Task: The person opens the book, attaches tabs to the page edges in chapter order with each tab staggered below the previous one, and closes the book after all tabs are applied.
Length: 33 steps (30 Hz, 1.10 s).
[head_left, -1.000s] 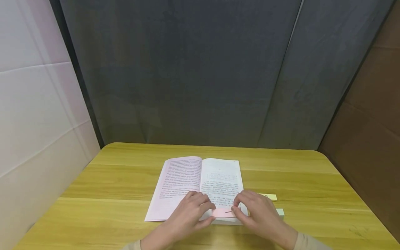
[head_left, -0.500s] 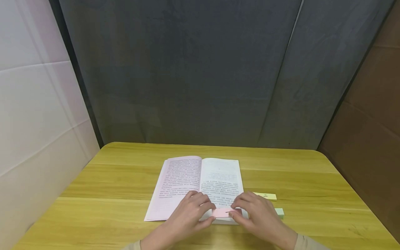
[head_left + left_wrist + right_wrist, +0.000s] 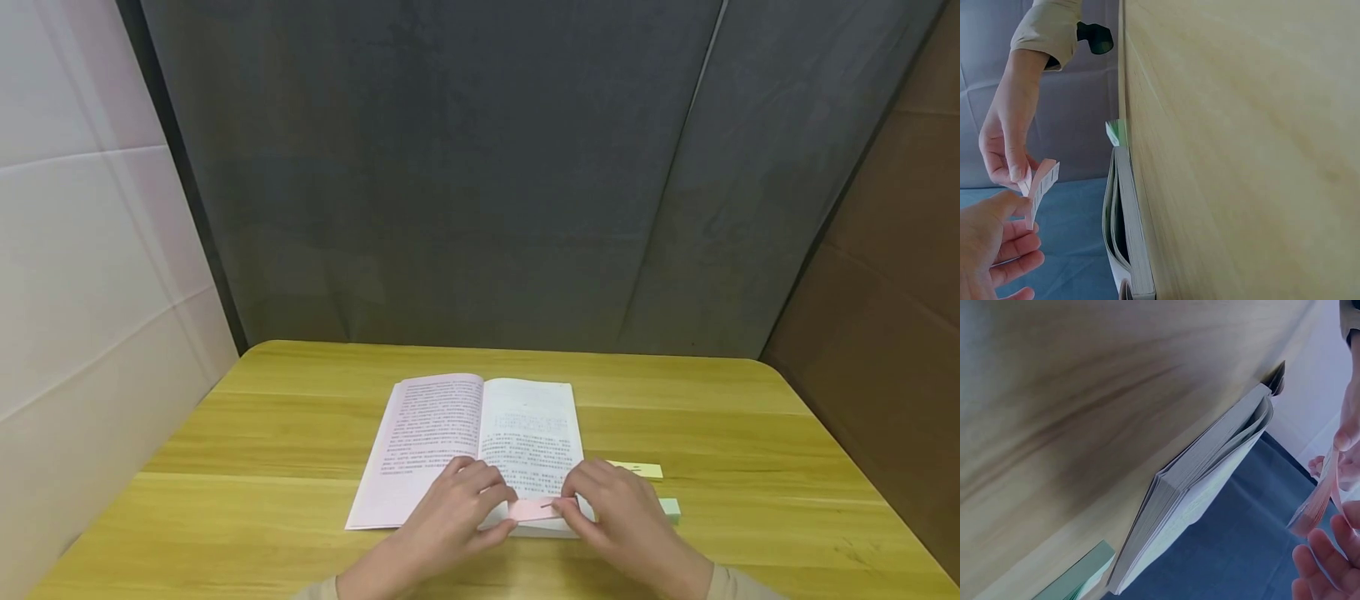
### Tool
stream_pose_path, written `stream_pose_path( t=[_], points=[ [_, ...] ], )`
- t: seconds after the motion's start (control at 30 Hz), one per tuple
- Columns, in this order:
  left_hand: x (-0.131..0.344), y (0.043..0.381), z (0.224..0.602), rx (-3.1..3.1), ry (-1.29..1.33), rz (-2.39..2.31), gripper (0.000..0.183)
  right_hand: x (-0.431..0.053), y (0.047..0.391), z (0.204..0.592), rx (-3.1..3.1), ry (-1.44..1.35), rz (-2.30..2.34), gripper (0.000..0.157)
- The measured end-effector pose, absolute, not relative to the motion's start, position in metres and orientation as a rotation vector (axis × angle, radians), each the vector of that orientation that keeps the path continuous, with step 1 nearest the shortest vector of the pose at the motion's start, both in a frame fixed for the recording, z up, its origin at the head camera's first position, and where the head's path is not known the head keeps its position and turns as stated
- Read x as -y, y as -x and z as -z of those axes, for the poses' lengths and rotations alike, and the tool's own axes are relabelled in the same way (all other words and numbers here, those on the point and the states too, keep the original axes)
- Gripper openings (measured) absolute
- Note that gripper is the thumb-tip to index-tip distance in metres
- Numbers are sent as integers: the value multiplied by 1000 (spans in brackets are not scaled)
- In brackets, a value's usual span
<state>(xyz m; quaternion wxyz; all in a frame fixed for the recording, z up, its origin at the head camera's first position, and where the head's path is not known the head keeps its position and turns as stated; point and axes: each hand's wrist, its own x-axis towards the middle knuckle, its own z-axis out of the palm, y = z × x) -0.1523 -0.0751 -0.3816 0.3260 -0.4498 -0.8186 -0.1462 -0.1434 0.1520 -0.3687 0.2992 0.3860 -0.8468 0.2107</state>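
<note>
My left hand (image 3: 453, 508) pinches one end of a pink sticky note pad (image 3: 528, 509) between thumb and fingers, above the lower edge of an open book (image 3: 525, 417). My right hand (image 3: 622, 512) pinches the end of the pad's top sheet, which bears a short dark line. In the left wrist view the pink sheet (image 3: 1025, 182) stands away from the pad (image 3: 1042, 190), splayed in a V. The right wrist view has the pad (image 3: 1315, 509) raised off the book, its layers parted.
The book lies flat on the wooden table (image 3: 285, 450), pink-tinted page left, white page right. To its right are a yellow sticky note pad (image 3: 647, 471) with a dark mark and a green pad (image 3: 671, 510), both partly behind my right hand. Dark fabric (image 3: 465, 183) hangs behind the table.
My right fingers moved slightly left along the pink sheet, then back a little right and up. The left hand keeps its hold on the pad, almost still.
</note>
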Motion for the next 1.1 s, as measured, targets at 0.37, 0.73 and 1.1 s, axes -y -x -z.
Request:
stream_pose_path(
  t=[0.37, 0.73, 1.1],
  points=[
    [75, 152, 381, 2189, 1163, 429, 18, -150, 145, 367, 2138, -1060, -337, 22],
    [74, 152, 382, 2226, 1167, 458, 18, -152, 148, 369, 2058, -1113, -179, 36],
    [75, 153, 382, 2209, 1174, 386, 19, -147, 144, 363, 2040, -1274, -256, 27]
  ],
)
